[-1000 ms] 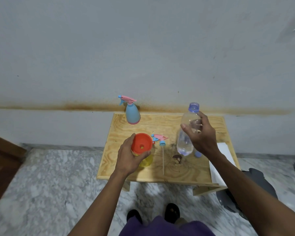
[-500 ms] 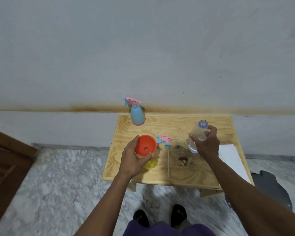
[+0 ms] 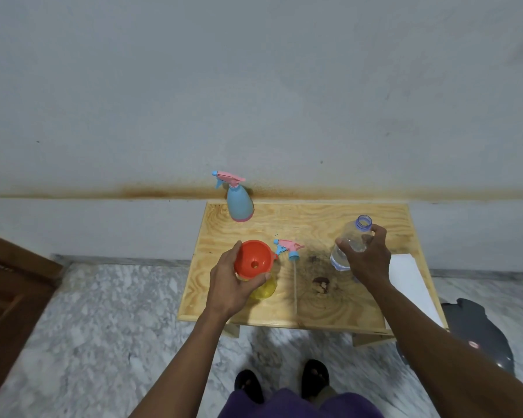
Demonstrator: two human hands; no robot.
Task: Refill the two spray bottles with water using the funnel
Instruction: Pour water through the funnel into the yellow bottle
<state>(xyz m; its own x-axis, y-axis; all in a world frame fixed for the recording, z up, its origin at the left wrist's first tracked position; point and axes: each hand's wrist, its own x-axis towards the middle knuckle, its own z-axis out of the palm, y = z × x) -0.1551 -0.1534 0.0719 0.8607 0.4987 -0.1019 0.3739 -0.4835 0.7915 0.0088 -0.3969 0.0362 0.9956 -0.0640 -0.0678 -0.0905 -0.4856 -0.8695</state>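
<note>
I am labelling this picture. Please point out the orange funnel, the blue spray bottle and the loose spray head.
orange funnel (image 3: pixel 252 258), head view, inside of its cone.
blue spray bottle (image 3: pixel 239 205), head view, its body.
loose spray head (image 3: pixel 289 247), head view, pink top.

Orange funnel (image 3: pixel 253 259) seated in yellow bottle (image 3: pixel 264 289); blue spray bottle (image 3: pixel 239 203) upright behind.

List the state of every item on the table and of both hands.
Blue spray bottle: upright, sprayer on.
Yellow spray bottle: sprayer off, funnel in its neck.
Funnel: upright in the yellow bottle.
Loose sprayer head: lying on the table.
Water bottle: uncapped, tilted, a little water left inside.
Left hand: grips funnel and bottle neck.
Right hand: grips the water bottle.
</note>
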